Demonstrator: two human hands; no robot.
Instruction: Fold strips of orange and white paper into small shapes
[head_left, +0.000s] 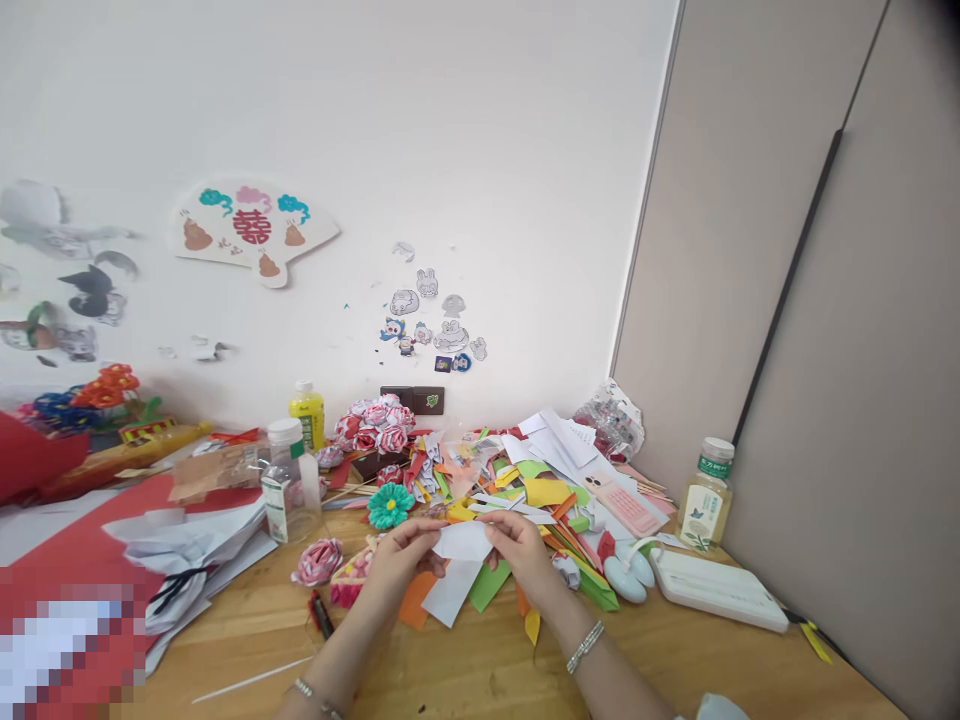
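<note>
Between my two hands is a small piece of white paper [463, 541], raised over the wooden table. My left hand [409, 552] pinches its left edge, and my right hand [516, 548] pinches the right edge. Beneath it lie a white paper strip [452, 594], an orange piece of paper [417, 600] and a green piece of paper [490, 586]. A teal flower [391, 506] sits just beyond my left hand. Left of that hand are a pink-and-white paper rose [318, 563] and a red-and-black pen [321, 614].
Cut paper scraps [547, 492] pile up at the back, with a bunch of paper roses [375, 422] beside them. Bottles stand on both sides, one clear [285, 480] and one at right [706, 495]. A white box-shaped item [720, 588] and a pink phone case [626, 502] lie to the right.
</note>
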